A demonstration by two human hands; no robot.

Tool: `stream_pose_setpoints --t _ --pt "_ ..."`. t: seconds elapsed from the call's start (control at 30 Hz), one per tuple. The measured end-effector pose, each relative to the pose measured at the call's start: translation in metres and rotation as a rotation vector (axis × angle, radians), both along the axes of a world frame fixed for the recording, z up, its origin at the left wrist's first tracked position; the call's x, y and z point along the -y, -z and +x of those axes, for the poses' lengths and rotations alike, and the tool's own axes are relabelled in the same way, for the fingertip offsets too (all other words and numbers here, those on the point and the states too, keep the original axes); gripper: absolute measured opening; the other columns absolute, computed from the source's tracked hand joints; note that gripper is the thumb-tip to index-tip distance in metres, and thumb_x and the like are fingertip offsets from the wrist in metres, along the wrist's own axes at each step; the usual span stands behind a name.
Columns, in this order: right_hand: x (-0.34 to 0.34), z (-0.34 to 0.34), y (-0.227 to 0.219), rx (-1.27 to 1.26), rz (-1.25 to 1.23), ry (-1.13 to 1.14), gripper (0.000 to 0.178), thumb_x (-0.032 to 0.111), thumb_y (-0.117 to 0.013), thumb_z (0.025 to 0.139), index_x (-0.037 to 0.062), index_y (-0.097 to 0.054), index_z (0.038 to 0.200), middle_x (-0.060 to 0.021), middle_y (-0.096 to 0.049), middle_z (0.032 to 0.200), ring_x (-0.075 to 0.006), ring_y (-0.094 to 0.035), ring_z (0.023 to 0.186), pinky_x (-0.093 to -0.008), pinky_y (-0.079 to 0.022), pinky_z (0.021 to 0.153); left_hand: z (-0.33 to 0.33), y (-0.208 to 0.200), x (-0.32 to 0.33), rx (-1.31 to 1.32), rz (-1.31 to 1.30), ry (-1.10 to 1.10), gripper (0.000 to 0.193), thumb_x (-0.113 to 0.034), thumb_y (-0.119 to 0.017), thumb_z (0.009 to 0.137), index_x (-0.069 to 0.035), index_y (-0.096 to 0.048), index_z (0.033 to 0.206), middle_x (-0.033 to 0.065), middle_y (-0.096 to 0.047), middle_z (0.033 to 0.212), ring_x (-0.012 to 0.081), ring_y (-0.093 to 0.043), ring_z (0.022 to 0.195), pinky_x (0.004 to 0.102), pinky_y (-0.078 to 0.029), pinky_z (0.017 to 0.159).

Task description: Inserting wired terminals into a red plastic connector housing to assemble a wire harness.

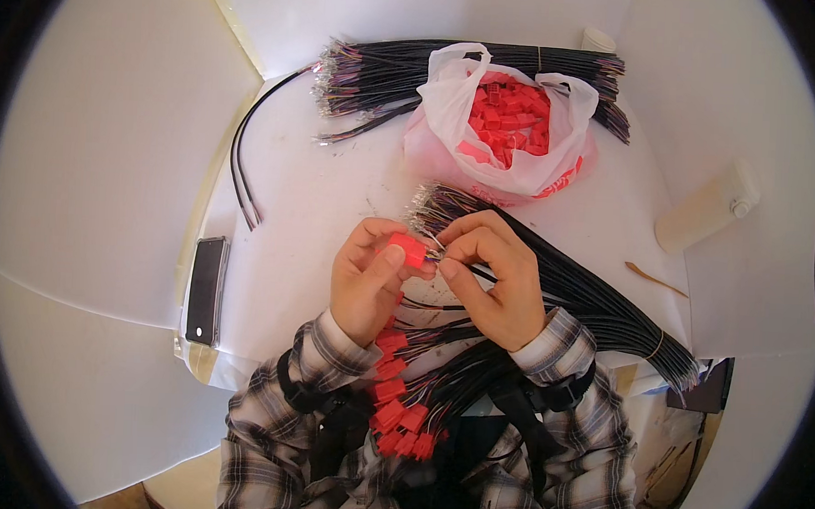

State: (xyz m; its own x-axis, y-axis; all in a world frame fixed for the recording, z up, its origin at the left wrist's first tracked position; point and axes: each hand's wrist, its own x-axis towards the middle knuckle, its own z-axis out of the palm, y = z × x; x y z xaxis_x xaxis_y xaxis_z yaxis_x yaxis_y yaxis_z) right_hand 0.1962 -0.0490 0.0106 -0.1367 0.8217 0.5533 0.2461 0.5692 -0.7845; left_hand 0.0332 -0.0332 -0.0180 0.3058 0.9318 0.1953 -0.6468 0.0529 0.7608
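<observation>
Beyond the fingers (472,244), white bag (437,154)

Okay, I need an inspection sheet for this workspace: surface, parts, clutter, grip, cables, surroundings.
Surface: white table, some dark specks left of centre.
Job's things: red connector in hand; loose red connectors in an open white plastic bag; wired red connectors piled near the body.
Clutter: phone at left; thin brown stick and cream container at right.
Grip: left hand holds the connector; right hand pinches thin wires at its end.
Cables: far bundle and near bundle, both banded; two loose cables at left.
Surroundings: white panels; other people, nothing seen.
</observation>
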Motion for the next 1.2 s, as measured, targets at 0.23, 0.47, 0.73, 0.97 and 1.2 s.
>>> stream_pose_setpoints --t 0.23,0.47,0.73,0.97,1.2 --pt "-0.0015 0.0058 0.0036 -0.010 0.004 -0.112 0.006 0.004 -0.057 0.065 0.0013 -0.051 0.067 -0.0173 -0.052 0.102 -0.0290 -0.049 0.093 -0.0349 -0.039 0.081 0.0002 0.0025 -0.0019 0.009 -0.075 0.035 0.025 -0.017 -0.051 0.087 -0.001 -0.046 0.104 0.0168 -0.058 0.094 0.0211 -0.058 0.081 0.0329 -0.047 0.074" --pt "-0.0026 0.0051 0.0043 0.014 0.051 -0.124 0.004 0.003 -0.056 0.061 0.0019 -0.052 0.062 -0.0158 -0.053 0.106 -0.0306 -0.047 0.095 -0.0372 -0.036 0.083 0.0002 0.0043 -0.0020 0.032 -0.057 0.068 0.024 -0.016 -0.051 0.087 -0.001 -0.046 0.104 0.0177 -0.058 0.094 0.0233 -0.058 0.087 0.0324 -0.048 0.073" --pt "-0.0020 0.0042 0.0032 0.042 0.056 -0.119 0.004 0.003 -0.055 0.060 0.0022 -0.052 0.061 -0.0152 -0.053 0.106 -0.0318 -0.047 0.095 -0.0380 -0.036 0.084 -0.0001 0.0057 -0.0021 0.014 -0.011 0.076 0.022 -0.014 -0.052 0.086 -0.001 -0.046 0.102 0.0189 -0.059 0.094 0.0234 -0.059 0.087 0.0328 -0.048 0.073" --pt "-0.0013 0.0047 0.0037 0.032 0.042 -0.132 0.004 0.004 -0.056 0.060 0.0024 -0.052 0.061 -0.0148 -0.053 0.105 -0.0313 -0.047 0.093 -0.0377 -0.036 0.083 0.0015 0.0049 -0.0009 -0.083 0.037 0.018 0.025 -0.012 -0.057 0.082 0.000 -0.046 0.101 0.0173 -0.060 0.093 0.0199 -0.059 0.085 0.0299 -0.045 0.078" --pt "-0.0016 0.0041 0.0041 0.017 -0.009 -0.136 0.008 0.003 -0.057 0.061 0.0024 -0.049 0.063 -0.0151 -0.053 0.103 -0.0296 -0.048 0.091 -0.0355 -0.038 0.081 -0.0034 0.0053 -0.0001 -0.234 0.105 -0.057 0.026 -0.012 -0.063 0.078 -0.001 -0.046 0.095 0.0100 -0.060 0.085 0.0137 -0.057 0.078 0.0266 -0.045 0.074"
